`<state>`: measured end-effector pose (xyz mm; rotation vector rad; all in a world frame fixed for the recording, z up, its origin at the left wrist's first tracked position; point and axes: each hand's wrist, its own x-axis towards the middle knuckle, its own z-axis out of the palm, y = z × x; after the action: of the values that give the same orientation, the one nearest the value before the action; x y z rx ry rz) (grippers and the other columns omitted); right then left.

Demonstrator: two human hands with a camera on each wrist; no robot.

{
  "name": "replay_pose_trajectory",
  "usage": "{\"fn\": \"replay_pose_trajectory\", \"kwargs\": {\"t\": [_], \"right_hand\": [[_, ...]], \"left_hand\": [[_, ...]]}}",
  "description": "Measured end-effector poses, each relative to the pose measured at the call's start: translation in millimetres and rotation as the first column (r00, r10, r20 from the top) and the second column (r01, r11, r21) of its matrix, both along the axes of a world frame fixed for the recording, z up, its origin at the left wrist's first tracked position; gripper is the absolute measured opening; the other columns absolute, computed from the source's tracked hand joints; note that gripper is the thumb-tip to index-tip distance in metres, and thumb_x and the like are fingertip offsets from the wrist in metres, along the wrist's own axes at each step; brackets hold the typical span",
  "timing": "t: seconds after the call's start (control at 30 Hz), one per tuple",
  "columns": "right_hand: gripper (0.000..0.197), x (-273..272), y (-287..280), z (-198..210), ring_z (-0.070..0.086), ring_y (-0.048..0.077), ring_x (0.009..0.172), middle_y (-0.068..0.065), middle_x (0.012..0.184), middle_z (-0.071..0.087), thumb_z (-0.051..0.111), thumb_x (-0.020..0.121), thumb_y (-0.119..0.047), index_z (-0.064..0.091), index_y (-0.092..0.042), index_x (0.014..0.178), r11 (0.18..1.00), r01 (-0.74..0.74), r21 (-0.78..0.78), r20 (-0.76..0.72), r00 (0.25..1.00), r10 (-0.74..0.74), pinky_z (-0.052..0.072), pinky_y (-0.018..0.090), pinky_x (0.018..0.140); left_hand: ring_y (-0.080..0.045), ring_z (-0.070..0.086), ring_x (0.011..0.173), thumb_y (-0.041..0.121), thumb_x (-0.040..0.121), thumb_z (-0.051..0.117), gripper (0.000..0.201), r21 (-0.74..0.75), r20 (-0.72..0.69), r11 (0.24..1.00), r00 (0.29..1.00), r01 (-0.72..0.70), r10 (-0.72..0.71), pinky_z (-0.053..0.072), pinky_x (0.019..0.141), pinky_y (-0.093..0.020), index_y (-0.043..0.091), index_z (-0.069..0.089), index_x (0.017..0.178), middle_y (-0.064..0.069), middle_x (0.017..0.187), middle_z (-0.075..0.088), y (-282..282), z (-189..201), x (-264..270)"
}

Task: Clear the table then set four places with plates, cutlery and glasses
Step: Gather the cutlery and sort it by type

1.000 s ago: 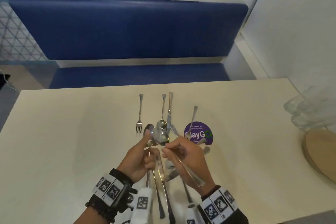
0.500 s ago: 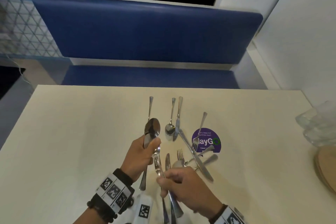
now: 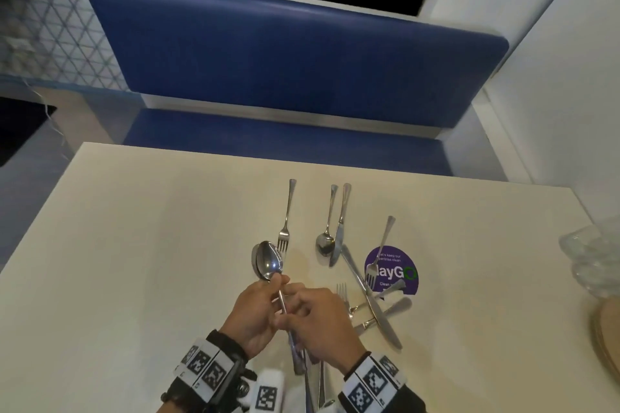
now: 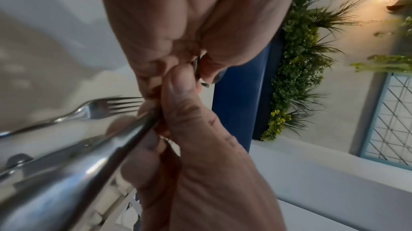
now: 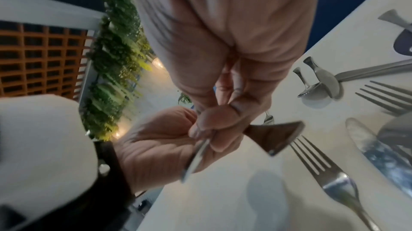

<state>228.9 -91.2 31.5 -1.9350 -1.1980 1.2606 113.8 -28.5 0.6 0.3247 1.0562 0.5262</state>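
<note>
Sorting cutlery: left hand (image 3: 253, 315) and right hand (image 3: 322, 322) both pinch spoon (image 3: 268, 261) (handle); next, lay it at a place.

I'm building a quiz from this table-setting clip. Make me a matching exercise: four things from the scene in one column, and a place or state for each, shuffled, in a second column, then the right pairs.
Things:
1. Held spoon
2. Purple sticker
3. Stacked glasses
4. Long knife

Places or states:
A. At the table's right edge
B. Lying flat, crossing other cutlery handles
C. Raised off the table, gripped by the left hand
D. Stuck to the tabletop, partly under a fork

Pairs: 1-C, 2-D, 3-A, 4-B
</note>
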Motion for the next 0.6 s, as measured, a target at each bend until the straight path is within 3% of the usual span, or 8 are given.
{"fn": "replay_pose_trajectory", "kwargs": {"t": [0.1,0.17,0.2,0.27,0.3,0.37,0.47,0.6], "right_hand": [[0.032,0.1,6.8,0.7,0.071,0.009,0.077,0.001,0.098,0.078,0.079,0.077,-0.021,0.063,-0.031,0.051,0.999,-0.044,0.006,0.085,0.995,0.044,0.050,0.009,0.063],[0.029,10.4,18.0,-3.8,0.068,0.013,0.064,0.005,0.077,0.074,0.077,0.080,-0.039,0.062,-0.029,0.058,1.000,0.022,-0.018,0.160,0.987,-0.019,0.054,0.021,0.059],[0.026,20.7,26.2,-9.3,0.064,0.009,0.061,0.000,0.072,0.069,0.074,0.083,-0.045,0.063,-0.027,0.067,0.998,0.058,-0.028,0.236,0.971,-0.050,0.050,0.020,0.058],[0.016,46.9,46.3,-25.2,0.061,0.009,0.077,-0.007,0.089,0.063,0.068,0.090,-0.036,0.062,-0.021,0.093,0.998,0.069,-0.005,0.419,0.906,-0.061,0.045,0.019,0.066],[0.013,58.7,56.4,-34.5,0.060,0.014,0.086,-0.003,0.101,0.061,0.065,0.093,-0.027,0.060,-0.019,0.103,0.999,0.032,-0.005,0.509,0.861,-0.025,0.046,0.022,0.070],[0.028,75.2,73.3,-56.7,0.055,0.023,0.104,0.004,0.122,0.052,0.056,0.093,-0.012,0.055,-0.018,0.120,0.994,-0.094,-0.052,0.653,0.751,0.105,0.049,0.031,0.078],[0.035,81.2,81.6,-81.4,0.050,0.024,0.116,0.003,0.130,0.049,0.050,0.094,-0.006,0.052,-0.015,0.127,0.957,-0.259,-0.134,0.724,0.633,0.273,0.049,0.033,0.090],[0.029,73.1,80.2,-81.3,0.058,0.021,0.110,0.005,0.125,0.060,0.051,0.098,-0.009,0.056,-0.011,0.127,0.930,-0.368,0.019,0.792,0.573,0.210,0.051,0.029,0.091]], "left_hand": [[-0.020,0.065,0.058,0.014,0.107,0.041,0.021,0.032,-0.038,0.999,0.999,0.021,-0.020,0.052,0.046,-0.029,-0.001,0.055,0.101,-0.013,0.071,0.065,0.8,-0.7,-0.6],[-0.020,0.059,0.057,0.012,0.106,0.039,0.019,0.047,-0.087,0.999,0.996,0.024,-0.019,0.054,0.053,-0.033,0.003,0.051,0.095,-0.009,0.064,0.058,3.3,-3.4,-0.6],[-0.020,0.054,0.055,0.012,0.105,0.039,0.017,0.045,-0.122,0.999,0.993,0.011,-0.005,0.052,0.055,-0.034,0.005,0.050,0.094,-0.007,0.061,0.053,5.3,-6.6,-1.3],[-0.015,0.037,0.048,0.013,0.103,0.040,0.015,0.041,-0.172,0.999,0.985,-0.018,0.025,0.041,0.048,-0.029,0.008,0.048,0.093,-0.002,0.056,0.038,9.9,-11.6,-5.2],[-0.013,0.030,0.047,0.013,0.103,0.040,0.014,0.042,-0.180,0.999,0.983,-0.019,0.026,0.035,0.045,-0.027,0.009,0.048,0.093,0.000,0.056,0.031,11.4,-12.4,-7.6],[-0.011,0.023,0.048,0.012,0.103,0.042,0.013,0.046,-0.168,0.999,0.986,0.001,0.007,0.028,0.044,-0.024,0.007,0.051,0.096,0.002,0.056,0.025,13.5,-8.0,-12.6],[-0.011,0.024,0.049,0.012,0.104,0.041,0.017,0.076,-0.149,0.996,0.989,0.036,-0.024,0.027,0.045,-0.023,0.004,0.055,0.098,0.002,0.056,0.026,14.9,-1.4,-19.7],[-0.010,0.026,0.048,0.024,0.104,0.045,0.026,0.204,-0.226,0.973,0.972,0.105,-0.057,0.027,0.048,-0.024,0.004,0.059,0.097,0.004,0.054,0.029,18.5,-2.4,-29.5]]}}
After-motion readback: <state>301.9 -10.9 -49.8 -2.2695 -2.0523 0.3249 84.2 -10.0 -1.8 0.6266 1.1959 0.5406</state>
